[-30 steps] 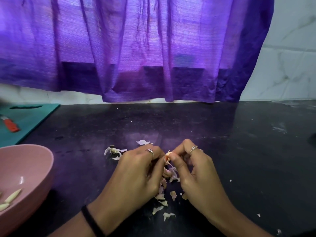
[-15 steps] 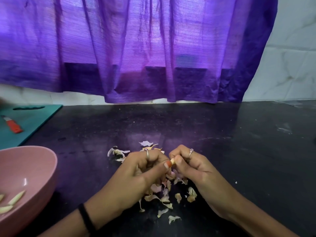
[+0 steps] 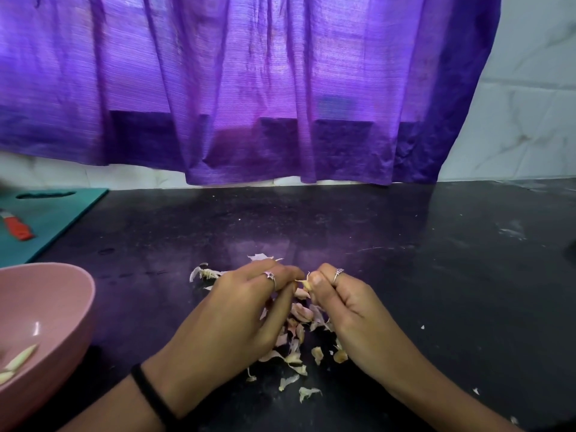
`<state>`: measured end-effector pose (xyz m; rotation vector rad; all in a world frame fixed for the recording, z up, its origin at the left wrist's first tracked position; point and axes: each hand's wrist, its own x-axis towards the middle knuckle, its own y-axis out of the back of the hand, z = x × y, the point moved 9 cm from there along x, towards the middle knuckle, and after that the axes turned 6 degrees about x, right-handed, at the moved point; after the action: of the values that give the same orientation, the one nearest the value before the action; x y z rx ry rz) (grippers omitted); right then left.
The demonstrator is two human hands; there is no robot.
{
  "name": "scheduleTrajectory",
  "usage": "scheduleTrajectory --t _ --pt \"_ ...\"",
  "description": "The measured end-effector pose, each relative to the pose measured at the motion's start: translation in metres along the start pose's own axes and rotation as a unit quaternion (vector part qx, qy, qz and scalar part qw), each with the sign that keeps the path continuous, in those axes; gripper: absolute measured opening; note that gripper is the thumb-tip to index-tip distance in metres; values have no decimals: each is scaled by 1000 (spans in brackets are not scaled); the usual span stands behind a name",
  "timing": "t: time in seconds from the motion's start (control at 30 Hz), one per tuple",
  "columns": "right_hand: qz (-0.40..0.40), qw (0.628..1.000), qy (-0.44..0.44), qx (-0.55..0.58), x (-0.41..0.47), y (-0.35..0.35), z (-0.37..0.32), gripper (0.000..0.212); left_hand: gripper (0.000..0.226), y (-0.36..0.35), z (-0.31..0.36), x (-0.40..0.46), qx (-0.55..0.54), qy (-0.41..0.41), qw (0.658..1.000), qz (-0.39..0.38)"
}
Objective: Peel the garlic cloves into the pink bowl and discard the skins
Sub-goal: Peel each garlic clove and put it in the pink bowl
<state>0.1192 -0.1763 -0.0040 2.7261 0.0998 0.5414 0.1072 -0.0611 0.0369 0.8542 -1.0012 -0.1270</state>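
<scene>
Single head-worn wide-angle view, looking forward and down across dark worktop (image 3: pixel 405 275) toward purple curtain (image 3: pixel 249 88); close above hands, worktop filling lower half

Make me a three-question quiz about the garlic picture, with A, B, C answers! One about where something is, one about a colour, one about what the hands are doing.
1. Where do the loose skins lie?
A. In the bowl
B. On the black counter
C. On the cutting board

2. What colour is the cutting board?
A. Teal
B. Yellow
C. White

3. What are the left hand and right hand doing?
A. Lying flat
B. Lifting the bowl
C. Pinching a garlic clove

Answers: 1 B, skins sit scattered on the counter beneath the hands. 2 A, the board at far left is teal. 3 C, both hands' fingertips meet on the clove.
</scene>
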Motion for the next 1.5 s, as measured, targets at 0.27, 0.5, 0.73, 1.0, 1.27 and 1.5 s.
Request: scheduleTrajectory --t 0.27,0.5,0.73,1.0,1.27,1.5 --pt "-6 1000 -4 -14 1 -1 0 37 25 -7 -1 1 -7 6 1000 -25" --pt "-14 1000 14 -17 -1 -3 -3 36 27 -5 1 2 -22 11 999 -32" --pt "-27 998 43 -33 -1 -3 -6 34 9 -10 -15 -2 -131 89 986 -53" --pt "-24 991 114 -68 -2 -5 -14 33 21 -15 -25 -8 -267 161 947 -77" --pt "14 976 172 -131 -1 -3 -23 28 12 -19 -28 -9 -316 233 917 -69" --pt "25 960 216 -176 -2 -1 -27 31 16 -26 -30 -13 -391 293 871 -56"
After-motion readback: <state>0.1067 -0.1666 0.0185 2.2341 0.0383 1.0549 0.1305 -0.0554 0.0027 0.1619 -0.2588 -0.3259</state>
